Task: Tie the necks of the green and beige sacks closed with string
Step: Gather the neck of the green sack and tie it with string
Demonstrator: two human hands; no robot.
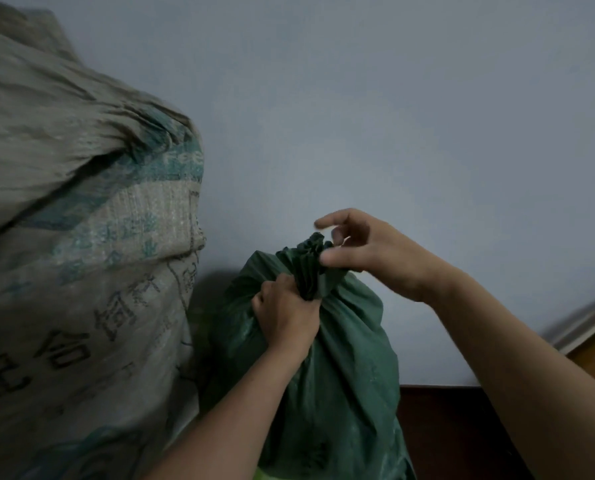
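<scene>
The green sack (pixel 341 368), one of two sacks in view, stands low in the middle, nearest the camera, its top gathered into a bunched neck (pixel 311 268). Two bare hands work on that neck. The left hand (pixel 285 311) is clenched in a fist around the gathered fabric just below the bunch. The right hand (pixel 368 252) meets the top of the neck from the right, thumb pressed against the folds, forefinger stretched out above them, the other fingers loosely curled. Whether it holds string cannot be told. One beige sack (pixel 81 258), printed with teal and dark lettering, bulks just beside the green one on the left. Behind both rises a plain pale wall (pixel 393 116).
</scene>
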